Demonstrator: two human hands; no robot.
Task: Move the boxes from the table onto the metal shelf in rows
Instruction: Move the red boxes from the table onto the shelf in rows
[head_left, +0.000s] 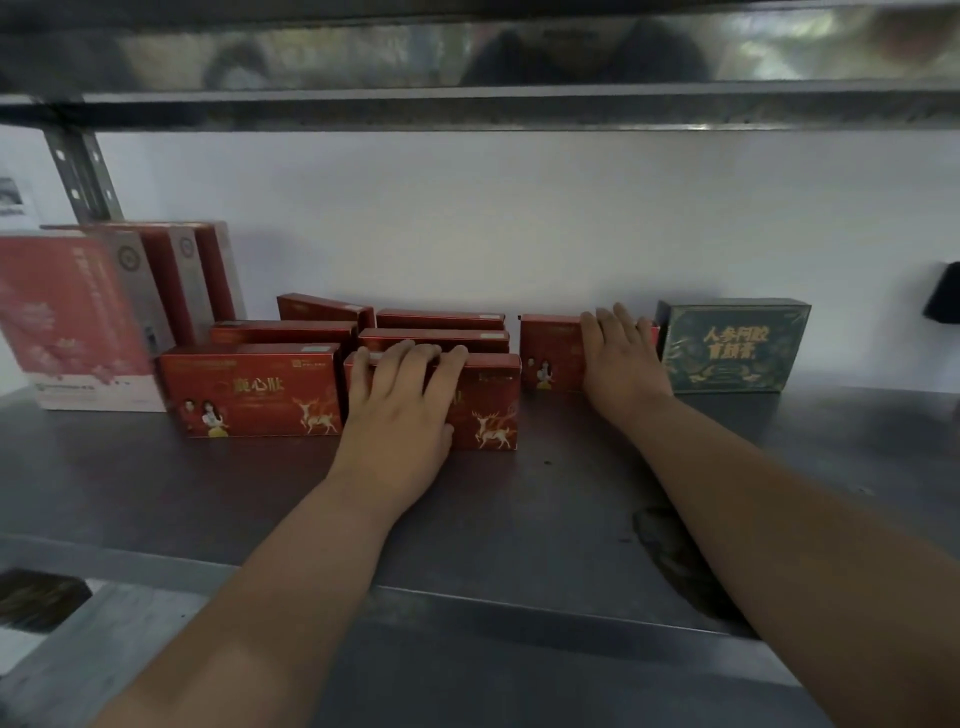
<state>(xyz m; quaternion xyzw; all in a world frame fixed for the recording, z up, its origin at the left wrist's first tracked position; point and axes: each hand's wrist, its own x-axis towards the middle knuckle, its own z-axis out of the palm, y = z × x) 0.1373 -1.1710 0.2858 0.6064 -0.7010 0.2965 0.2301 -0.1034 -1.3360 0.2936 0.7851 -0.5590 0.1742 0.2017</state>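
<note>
On the metal shelf (519, 499), both bare arms reach forward toward a run of boxes standing against the white wall. Near the centre of the view, the left hand (402, 415) lies flat with fingers spread over the top edge and front face of a red deer-print box (488, 410), pressing on it rather than closing around it. At about nine o'clock from that box, touching its side, stands a matching red box (249, 389) with gold lettering, and behind both sit further rows of the same red boxes (436, 332), upright and packed close. At three o'clock from the left hand, the right hand (621, 358) rests open, palm against the front of a smaller red box (550, 353), fingers curled over its top edge. Just beside that, further toward three o'clock, a dark green box (732, 345) stands upright. At nine o'clock, tall pink-and-white boxes (78, 322) lean beside the shelf upright (83, 171).
</note>
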